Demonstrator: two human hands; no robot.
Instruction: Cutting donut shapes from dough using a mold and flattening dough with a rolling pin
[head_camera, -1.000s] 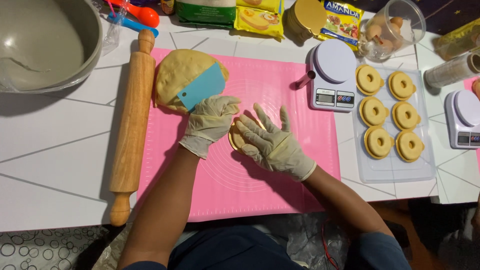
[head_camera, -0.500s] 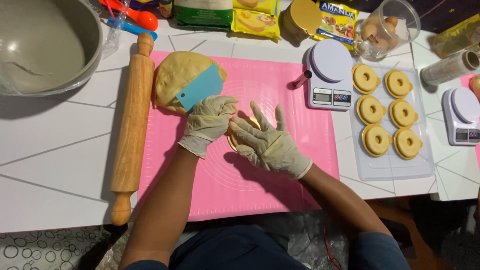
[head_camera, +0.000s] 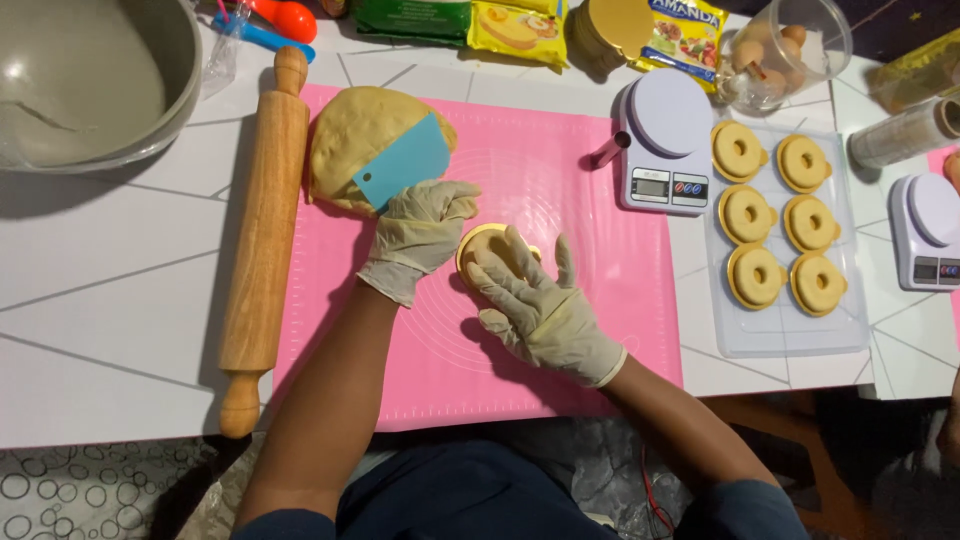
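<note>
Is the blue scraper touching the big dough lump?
Touching. The head view shows the blue scraper lying flat on top of the dough lump, with dough visible around its upper edges and no gap.

2 gloved hands, left hand (head_camera: 418, 232) and right hand (head_camera: 540, 305), on small gold mould (head_camera: 480, 243) atop pink mat (head_camera: 560, 190).

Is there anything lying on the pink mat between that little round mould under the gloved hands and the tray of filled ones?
Nothing visible. The left hand and right hand already rest on the round mould. From there to the tray the pink mat is bare; the kitchen scale sits farther back, off that line.
</note>
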